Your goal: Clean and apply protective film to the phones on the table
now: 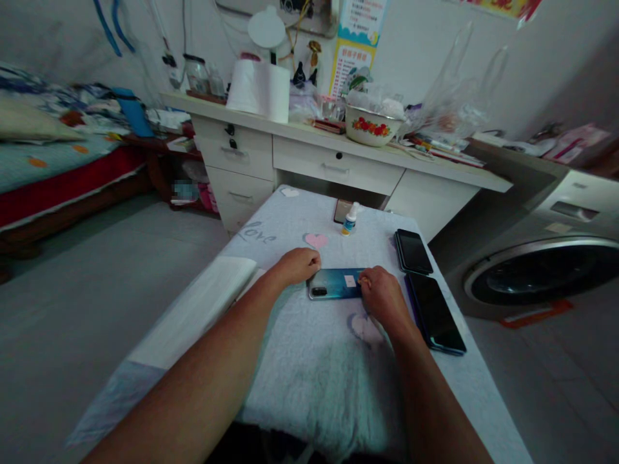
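Observation:
A smartphone with a shiny blue back and a dark camera block lies face down on the cloth-covered table. Closed at its upper left corner is my left hand, whose fingertips are hidden, so what it holds cannot be made out. My right hand is closed over the phone's right end, pinching a small yellowish-orange thing too small to name. A pale square label shows on the phone's back. Beyond the hands stands a small spray bottle with a white cap.
Two dark-screened phones, a smaller one and a larger one, lie on the right. Another phone rests behind the bottle. A folded white cloth lies left. Past the table are a white desk and a washing machine.

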The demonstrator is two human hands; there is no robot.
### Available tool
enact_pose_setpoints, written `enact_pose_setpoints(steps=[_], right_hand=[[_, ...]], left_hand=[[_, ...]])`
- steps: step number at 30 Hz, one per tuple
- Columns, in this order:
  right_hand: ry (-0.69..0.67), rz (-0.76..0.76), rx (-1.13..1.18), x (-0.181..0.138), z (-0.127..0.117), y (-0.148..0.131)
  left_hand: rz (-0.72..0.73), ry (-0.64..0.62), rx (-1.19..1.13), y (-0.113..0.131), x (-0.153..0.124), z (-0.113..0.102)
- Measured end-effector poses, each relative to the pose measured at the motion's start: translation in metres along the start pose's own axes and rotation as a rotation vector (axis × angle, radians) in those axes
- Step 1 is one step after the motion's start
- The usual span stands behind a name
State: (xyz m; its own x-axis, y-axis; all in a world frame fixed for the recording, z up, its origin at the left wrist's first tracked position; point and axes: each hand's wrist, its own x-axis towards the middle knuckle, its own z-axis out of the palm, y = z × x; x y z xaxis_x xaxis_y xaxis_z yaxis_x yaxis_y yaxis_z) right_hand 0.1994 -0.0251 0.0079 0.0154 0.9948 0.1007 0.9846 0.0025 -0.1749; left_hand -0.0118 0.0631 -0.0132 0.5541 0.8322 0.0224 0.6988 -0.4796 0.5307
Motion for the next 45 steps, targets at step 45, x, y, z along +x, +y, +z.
enact_pose_setpoints(steps=[45], right_hand=[[-0.003,-0.114,0.095,-0.005,0.001,-0.010]], left_hand=[[0.009,0.000,-0.026,0.002,-0.001,-0.001]])
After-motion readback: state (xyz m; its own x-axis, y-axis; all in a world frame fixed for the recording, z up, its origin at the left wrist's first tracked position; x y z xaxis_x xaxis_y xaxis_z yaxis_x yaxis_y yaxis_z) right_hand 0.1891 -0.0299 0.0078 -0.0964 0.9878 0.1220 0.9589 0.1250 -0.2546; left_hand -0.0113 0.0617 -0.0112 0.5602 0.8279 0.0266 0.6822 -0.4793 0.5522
